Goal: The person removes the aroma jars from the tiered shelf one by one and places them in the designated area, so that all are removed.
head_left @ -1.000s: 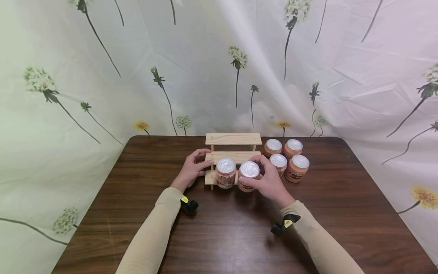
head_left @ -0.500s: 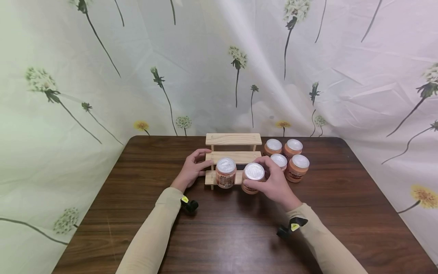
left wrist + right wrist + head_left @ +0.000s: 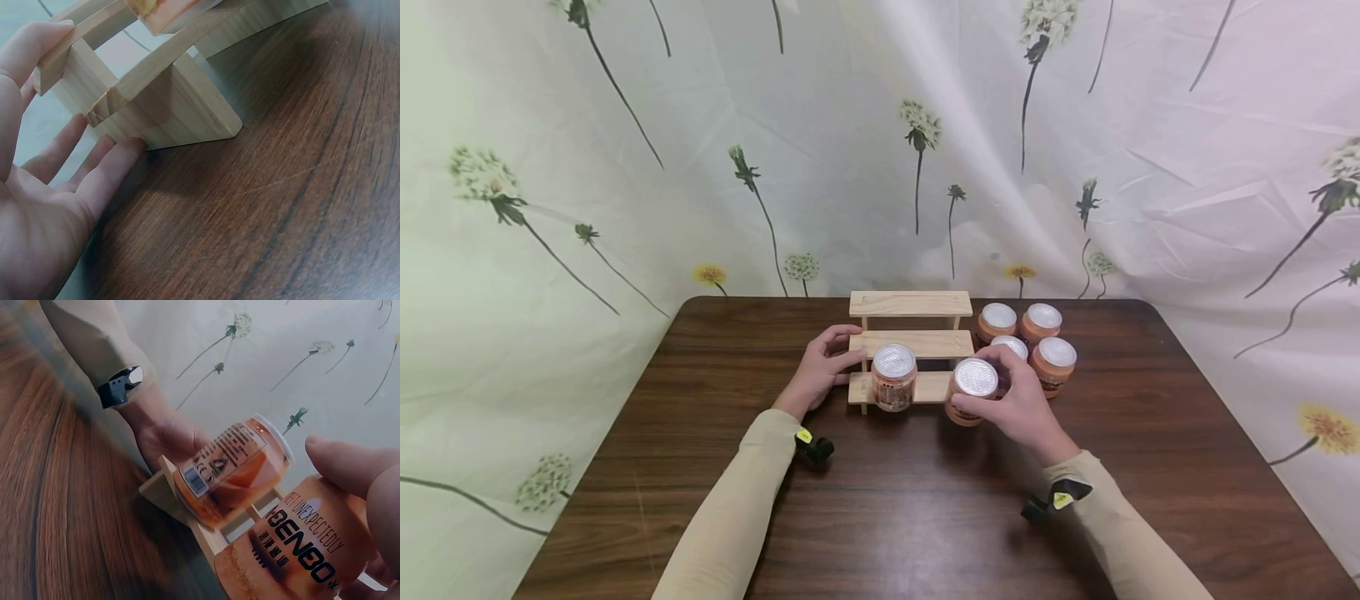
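A small three-step wooden stand (image 3: 912, 302) is at the back of the table. My left hand (image 3: 816, 371) touches its left end, with the thumb against the middle step and other fingers along the side panel (image 3: 181, 112) in the left wrist view. An orange jar with a clear ridged lid (image 3: 895, 387) stands upright on the lowest step, left of centre. My right hand (image 3: 1017, 408) grips a second such jar (image 3: 966, 408) between thumb and fingers at that step's right end. Its printed label faces the right wrist camera. Whether its base touches the step I cannot tell.
Several more orange jars (image 3: 1051, 379) stand grouped on the table right of the stand, close behind my right hand. The brown wooden table (image 3: 880, 500) meets a dandelion-printed cloth (image 3: 850, 167) at its back edge.
My right hand has moved the gripped jar rightward along the lowest step, widening the gap from the other jar. My left hand has stayed at the stand's left end.
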Demonstrator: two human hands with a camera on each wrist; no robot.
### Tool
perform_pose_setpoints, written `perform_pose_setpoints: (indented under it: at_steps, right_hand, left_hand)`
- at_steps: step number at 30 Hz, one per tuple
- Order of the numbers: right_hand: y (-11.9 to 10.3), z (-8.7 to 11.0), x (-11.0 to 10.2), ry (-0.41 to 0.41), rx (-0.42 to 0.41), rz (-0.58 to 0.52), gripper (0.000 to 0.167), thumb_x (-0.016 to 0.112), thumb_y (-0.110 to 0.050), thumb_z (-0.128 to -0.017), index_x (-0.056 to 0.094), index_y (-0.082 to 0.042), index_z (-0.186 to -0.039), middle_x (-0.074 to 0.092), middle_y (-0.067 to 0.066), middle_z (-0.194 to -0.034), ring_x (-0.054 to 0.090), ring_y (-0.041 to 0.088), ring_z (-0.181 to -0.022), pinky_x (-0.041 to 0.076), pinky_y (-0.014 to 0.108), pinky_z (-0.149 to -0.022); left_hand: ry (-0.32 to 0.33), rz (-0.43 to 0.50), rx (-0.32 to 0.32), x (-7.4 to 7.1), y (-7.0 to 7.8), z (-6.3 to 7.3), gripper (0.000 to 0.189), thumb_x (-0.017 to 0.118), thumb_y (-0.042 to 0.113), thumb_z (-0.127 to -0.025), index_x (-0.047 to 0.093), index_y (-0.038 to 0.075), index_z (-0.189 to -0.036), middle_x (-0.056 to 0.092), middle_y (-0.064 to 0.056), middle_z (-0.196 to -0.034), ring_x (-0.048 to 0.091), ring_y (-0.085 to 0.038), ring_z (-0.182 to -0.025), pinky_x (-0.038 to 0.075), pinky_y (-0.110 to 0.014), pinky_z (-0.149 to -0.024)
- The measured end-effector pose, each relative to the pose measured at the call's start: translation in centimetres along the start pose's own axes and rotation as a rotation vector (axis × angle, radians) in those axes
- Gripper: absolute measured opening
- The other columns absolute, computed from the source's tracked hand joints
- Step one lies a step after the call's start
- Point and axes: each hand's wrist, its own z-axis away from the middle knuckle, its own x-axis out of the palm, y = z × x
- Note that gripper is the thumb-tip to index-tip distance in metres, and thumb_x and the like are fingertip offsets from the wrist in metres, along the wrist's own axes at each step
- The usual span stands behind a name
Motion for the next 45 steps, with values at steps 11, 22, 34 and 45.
perform_pose_setpoints:
  at_steps: [11, 22, 34, 45]
  right_hand:
    - [1.0, 1.1, -1.5, 0.042, -0.016, -0.013, 0.058, 0.095, -0.002, -0.074, 0.062, -0.004, -0.121, 0.067, 0.011, -0.114, 0.064, 0.012, -0.1, 0.051, 0.019, -0.087]
    - [1.1, 2.1, -3.0, 0.064, 0.025, 0.074, 0.059, 0.097, -0.007, -0.074, 0.061, -0.006, -0.121, 0.068, 0.007, -0.112, 0.063, 0.012, -0.097, 0.05, 0.019, -0.084]
    - [2.0, 2.7, -4.3, 0.052, 0.068, 0.163, 0.057, 0.097, -0.014, -0.076, 0.063, -0.005, -0.121, 0.066, 0.007, -0.113, 0.063, 0.014, -0.098, 0.05, 0.019, -0.084]
    - [2.7, 3.1, -4.6, 0.037, 0.1, 0.141, 0.057, 0.096, -0.013, -0.078, 0.064, -0.003, -0.124, 0.068, 0.013, -0.115, 0.066, 0.011, -0.097, 0.054, 0.019, -0.082]
  left_hand:
    - [0.004, -0.007, -0.002, 0.0, 0.0, 0.0, 0.047, 0.077, 0.016, -0.099, 0.059, 0.015, -0.142, 0.047, -0.016, -0.149, 0.064, -0.024, -0.114, 0.064, -0.04, -0.081]
    - [0.009, -0.01, 0.004, -0.1, -0.1, 0.0, 0.047, 0.077, 0.017, -0.098, 0.06, 0.016, -0.141, 0.047, -0.016, -0.148, 0.063, -0.024, -0.115, 0.064, -0.04, -0.081]
    - [0.019, -0.01, -0.006, 0.0, -0.1, 0.1, 0.044, 0.078, 0.016, -0.098, 0.062, 0.016, -0.139, 0.047, -0.015, -0.149, 0.063, -0.025, -0.115, 0.064, -0.04, -0.079]
    - [0.019, -0.013, -0.003, 0.1, 0.0, 0.0, 0.044, 0.077, 0.015, -0.098, 0.061, 0.016, -0.139, 0.048, -0.015, -0.148, 0.063, -0.025, -0.115, 0.064, -0.04, -0.08]
